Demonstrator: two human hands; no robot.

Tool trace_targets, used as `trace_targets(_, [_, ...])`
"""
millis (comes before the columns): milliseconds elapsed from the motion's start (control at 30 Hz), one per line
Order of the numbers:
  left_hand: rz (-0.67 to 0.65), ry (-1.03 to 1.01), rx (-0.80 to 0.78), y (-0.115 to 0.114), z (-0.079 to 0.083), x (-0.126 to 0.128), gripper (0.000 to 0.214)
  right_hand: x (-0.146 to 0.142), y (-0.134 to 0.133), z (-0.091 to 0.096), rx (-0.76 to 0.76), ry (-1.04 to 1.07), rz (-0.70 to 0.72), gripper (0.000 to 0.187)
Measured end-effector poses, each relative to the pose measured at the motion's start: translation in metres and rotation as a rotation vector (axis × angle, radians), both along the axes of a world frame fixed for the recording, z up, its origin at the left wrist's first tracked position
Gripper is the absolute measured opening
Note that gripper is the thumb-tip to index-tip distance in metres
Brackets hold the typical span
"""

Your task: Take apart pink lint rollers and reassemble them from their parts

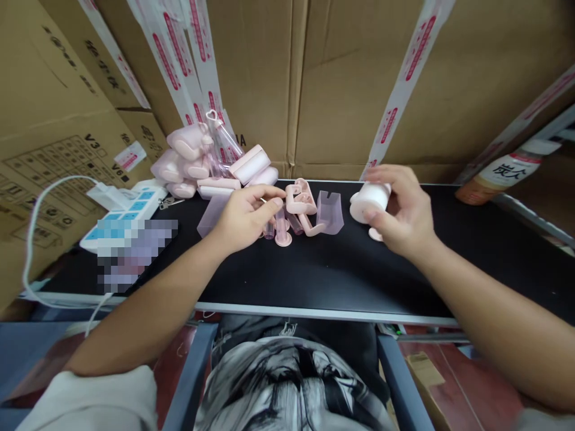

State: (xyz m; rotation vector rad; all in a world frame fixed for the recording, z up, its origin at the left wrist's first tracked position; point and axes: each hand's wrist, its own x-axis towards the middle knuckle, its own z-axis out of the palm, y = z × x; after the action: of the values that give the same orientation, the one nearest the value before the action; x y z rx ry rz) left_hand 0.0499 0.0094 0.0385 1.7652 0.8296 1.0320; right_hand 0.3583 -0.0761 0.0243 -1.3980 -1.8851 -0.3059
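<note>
Black tabletop (314,281), one white spool (371,199)

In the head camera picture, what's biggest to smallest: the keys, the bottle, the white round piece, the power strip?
1. Power strip and bottle: too alike to rank
2. White round piece
3. Keys

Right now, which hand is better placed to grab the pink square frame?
Left, I'd judge. The left hand has its fingertips right near the pink frame; the right hand is farther off and grips a white roll. Can't tell whether the left holds anything.
</note>
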Motion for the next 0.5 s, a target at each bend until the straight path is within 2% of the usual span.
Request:
trace_targets(133, [0.009,0.353,0.337,0.008,0.002,0.002,0.022,0.002,-0.005,-0.011,-0.028,0.069,0.060,0.051])
trace_targets(167, [-0.011,0.465,0.393,0.011,0.005,0.005,0.026,0.002,-0.004,-0.012,-0.039,0.074,0.098,0.051])
trace_targets(233, [-0.065,0.661,0.450,0.021,0.012,0.014,0.046,0.003,-0.002,-0.014,-0.062,0.085,0.183,0.054])
trace_targets(333, [-0.174,0.847,0.420,0.049,0.024,0.036,0.089,0.005,0.002,-0.016,-0.086,0.074,0.276,0.059])
trace_targets(500, [-0.267,0.942,0.232,0.107,0.028,0.070,0.103,0.008,0.001,-0.017,-0.062,0.047,0.328,0.061])
